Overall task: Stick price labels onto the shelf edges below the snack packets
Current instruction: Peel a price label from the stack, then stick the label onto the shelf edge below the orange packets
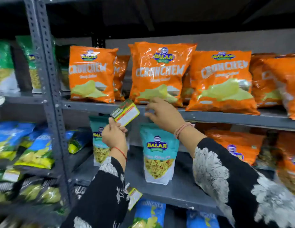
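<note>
We grip the price label in the left hand, label at 1 o'clock above it. Our right hand, at 3 o'clock of the label, rests unclenched on the shelf edge below the orange snack packets.

Grey slotted-steel racking stands against a grey back wall, dim under its dark top shelf.

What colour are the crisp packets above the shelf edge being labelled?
Orange crisp packets, shown in the head view.
</note>
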The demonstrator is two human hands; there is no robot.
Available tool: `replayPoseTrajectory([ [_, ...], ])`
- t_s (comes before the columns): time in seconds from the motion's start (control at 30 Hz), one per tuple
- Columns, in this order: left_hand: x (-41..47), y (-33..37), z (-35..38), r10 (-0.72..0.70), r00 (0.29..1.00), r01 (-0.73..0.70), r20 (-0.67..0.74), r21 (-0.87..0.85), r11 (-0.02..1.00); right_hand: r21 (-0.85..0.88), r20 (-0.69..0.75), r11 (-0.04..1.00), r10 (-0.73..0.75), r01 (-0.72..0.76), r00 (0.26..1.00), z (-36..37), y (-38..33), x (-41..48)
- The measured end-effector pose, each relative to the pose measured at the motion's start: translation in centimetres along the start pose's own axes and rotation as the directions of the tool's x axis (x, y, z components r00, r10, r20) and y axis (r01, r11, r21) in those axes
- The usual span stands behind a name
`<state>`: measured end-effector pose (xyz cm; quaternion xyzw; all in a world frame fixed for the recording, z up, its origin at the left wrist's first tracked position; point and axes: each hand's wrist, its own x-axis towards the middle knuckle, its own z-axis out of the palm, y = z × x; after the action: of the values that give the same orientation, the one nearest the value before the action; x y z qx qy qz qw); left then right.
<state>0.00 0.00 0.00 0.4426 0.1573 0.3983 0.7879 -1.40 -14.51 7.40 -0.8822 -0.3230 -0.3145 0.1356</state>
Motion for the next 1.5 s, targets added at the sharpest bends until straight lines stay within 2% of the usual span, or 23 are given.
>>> replayPoseTrajectory([
  [0.03,1.1,-0.1,-0.4,-0.013,1.0,0.013,0.007,0.039,0.999,-0.009,0.042,1.0,0.004,-0.004,0.999,1.3,-0.3,1.1],
  [0.17,5.0,-1.2,-0.3,-0.14,0.979,0.114,0.146,0.175,0.978,0.05,0.025,0.997,0.054,-0.055,0.998,5.1,-1.5,5.3],
  [0.23,6.8,-1.4,0.3,-0.119,0.977,0.08,0.177,0.209,0.975,0.048,-0.026,0.99,0.135,-0.134,0.99,6.5,-1.5,7.2],
  [0.3,7.6,-1.1,1.2,-0.095,0.985,0.067,0.143,0.189,0.98,0.071,-0.139,0.978,0.203,-0.195,0.969,7.4,-1.6,8.1],
  [0.33,7.8,-0.9,1.3,-0.054,0.993,0.032,0.109,0.193,0.981,0.095,-0.218,0.973,0.228,-0.211,0.949,7.7,-1.8,8.1],
  [0.4,7.8,-0.9,1.0,0.116,0.992,-0.128,0.056,0.294,0.947,0.174,-0.362,0.962,0.262,-0.211,0.895,8.9,-2.1,7.2],
  [0.47,8.0,-0.9,0.3,0.281,0.956,-0.294,0.085,0.313,0.903,0.302,-0.435,0.924,0.352,-0.234,0.829,10.4,-2.5,5.7],
  [0.53,8.5,-0.6,-0.1,0.385,0.912,-0.41,0.142,0.281,0.868,0.413,-0.474,0.88,0.428,-0.234,0.77,11.5,-2.7,4.6],
  [0.6,9.2,-0.2,0.0,0.452,0.87,-0.493,0.199,0.295,0.819,0.452,-0.507,0.862,0.458,-0.227,0.73,11.9,-2.8,4.5],
  [0.9,10.5,-0.1,0.7,0.437,0.869,-0.494,0.233,0.353,0.794,0.413,-0.498,0.86,0.488,-0.299,0.717,11.3,-3.0,5.6],
  [1.03,12.2,0.7,0.6,0.3,0.928,-0.369,0.22,0.426,0.826,0.472,-0.369,0.798,0.564,-0.373,0.739,9.1,-2.6,6.8],
  [1.1,12.8,1.4,0.7,0.225,0.943,-0.316,0.244,0.452,0.834,0.466,-0.35,0.8,0.559,-0.378,0.752,8.2,-2.2,6.5],
  [1.17,12.6,1.5,0.7,0.182,0.954,-0.268,0.238,0.404,0.875,0.419,-0.384,0.834,0.52,-0.358,0.763,8.2,-1.9,5.0],
  [1.3,8.1,-1.9,-0.4,0.333,0.939,-0.338,0.082,0.378,0.862,0.237,-0.606,0.929,0.37,-0.284,0.704,9.1,0.2,-1.6],
  [1.37,4.2,-4.8,-1.0,0.351,0.934,-0.354,0.069,0.324,0.877,0.135,-0.665,0.947,0.304,-0.291,0.682,9.1,2.4,-5.3],
  [1.43,-1.5,-8.0,0.2,0.307,0.933,-0.351,0.187,0.293,0.889,0.051,-0.714,0.947,0.257,-0.318,0.651,7.5,5.9,-9.9],
  [1.5,-7.1,-10.4,2.4,0.273,0.895,-0.377,0.352,0.274,0.885,0.033,-0.758,0.944,0.239,-0.329,0.608,4.9,9.9,-14.1],
])
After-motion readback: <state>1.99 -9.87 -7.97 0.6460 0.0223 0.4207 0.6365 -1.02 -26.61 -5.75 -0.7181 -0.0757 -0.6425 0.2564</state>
